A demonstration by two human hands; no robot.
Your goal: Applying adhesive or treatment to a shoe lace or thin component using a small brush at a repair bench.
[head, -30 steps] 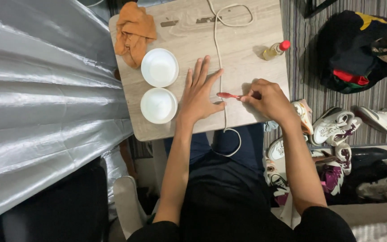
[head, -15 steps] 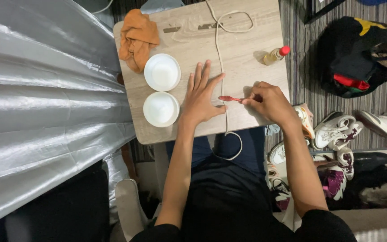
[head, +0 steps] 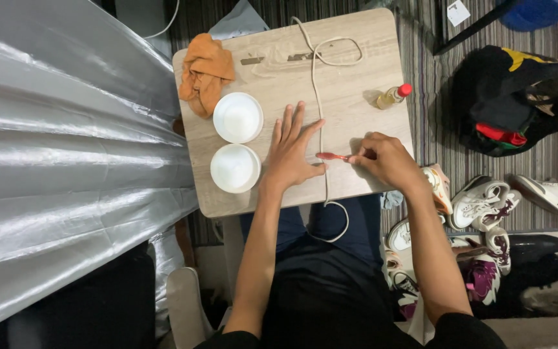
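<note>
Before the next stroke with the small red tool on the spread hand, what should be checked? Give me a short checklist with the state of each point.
1. Left hand flat, fingers spread on the wooden table: ok.
2. Right hand grips the red tool: ok.
3. Tool tip at the left thumb: ok.
4. White cord away from the work: not ok, it passes beside the left hand.
5. Small bottle capped: ok, lying down.
6. Two white bowls contents: cannot tell.
</note>
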